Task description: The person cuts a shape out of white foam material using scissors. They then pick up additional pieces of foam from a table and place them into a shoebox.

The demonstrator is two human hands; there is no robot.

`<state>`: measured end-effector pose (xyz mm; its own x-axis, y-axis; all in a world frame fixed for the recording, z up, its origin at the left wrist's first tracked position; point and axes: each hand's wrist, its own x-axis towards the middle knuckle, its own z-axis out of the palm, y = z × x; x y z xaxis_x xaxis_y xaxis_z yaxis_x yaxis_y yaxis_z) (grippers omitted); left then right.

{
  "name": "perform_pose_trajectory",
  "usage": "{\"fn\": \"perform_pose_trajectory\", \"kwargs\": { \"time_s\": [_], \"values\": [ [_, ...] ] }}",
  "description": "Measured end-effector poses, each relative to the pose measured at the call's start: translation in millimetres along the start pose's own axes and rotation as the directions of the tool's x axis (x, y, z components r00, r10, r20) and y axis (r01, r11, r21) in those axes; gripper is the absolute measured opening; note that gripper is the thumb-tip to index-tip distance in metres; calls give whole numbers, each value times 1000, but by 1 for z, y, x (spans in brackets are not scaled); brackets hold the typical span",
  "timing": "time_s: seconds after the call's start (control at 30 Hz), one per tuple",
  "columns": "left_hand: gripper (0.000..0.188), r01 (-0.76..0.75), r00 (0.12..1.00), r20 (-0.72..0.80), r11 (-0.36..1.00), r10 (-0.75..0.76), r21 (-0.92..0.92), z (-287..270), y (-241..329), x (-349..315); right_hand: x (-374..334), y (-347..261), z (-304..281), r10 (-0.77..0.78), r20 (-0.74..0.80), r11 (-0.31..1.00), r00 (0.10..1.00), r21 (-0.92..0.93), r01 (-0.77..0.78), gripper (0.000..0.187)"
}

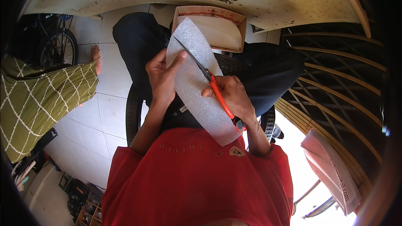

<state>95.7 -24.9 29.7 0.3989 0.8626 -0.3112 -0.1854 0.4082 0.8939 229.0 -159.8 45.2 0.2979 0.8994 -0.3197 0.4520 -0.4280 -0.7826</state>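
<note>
The left hand (162, 75) pinches a long strip of silver-grey, foam-like sheet (194, 92) by its left edge, the thumb lying on the front face and the other fingers mostly hidden behind. The strip slants from far left to near right, held up in front of the red short-sleeved shirt (197, 175) and above the lap in dark trousers (138, 42). The right hand (234, 96) is closed around the orange-red handles of a pair of scissors with dark, slender metal blades (197, 60). The blades lie across the upper part of the strip, pointing far left, their tip just beyond the left thumb.

On the far side, between the knees, sits an open cardboard box (209, 11) with pale contents. To the left, a bare foot (96, 58) pokes out beyond an olive-green cloth with a white net pattern (46, 100). A folding lattice gate with yellowish slats (343, 94) stands to the right.
</note>
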Motion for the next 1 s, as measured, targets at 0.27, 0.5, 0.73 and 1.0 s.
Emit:
{"fn": "perform_pose_trajectory", "kwargs": {
  "time_s": [0.27,0.5,0.73,1.0],
  "values": [
    [11,24,1000,20,997,-22,-72,-5,-1,7,0,-9,-2,89,29,994,996,64,-91,52],
    [10,-10,998,57,997,6,83,-3,-3,5,-1,1,0,76,24,997,997,7,-76,60],
    [13,55,982,171,989,-78,136,-10,-11,10,6,7,3,128,106,986,986,96,-138,68],
    [61,321,831,531,922,-165,-216,2,-25,19,7,19,11,123,139,956,983,248,-155,71]
  ]
}}
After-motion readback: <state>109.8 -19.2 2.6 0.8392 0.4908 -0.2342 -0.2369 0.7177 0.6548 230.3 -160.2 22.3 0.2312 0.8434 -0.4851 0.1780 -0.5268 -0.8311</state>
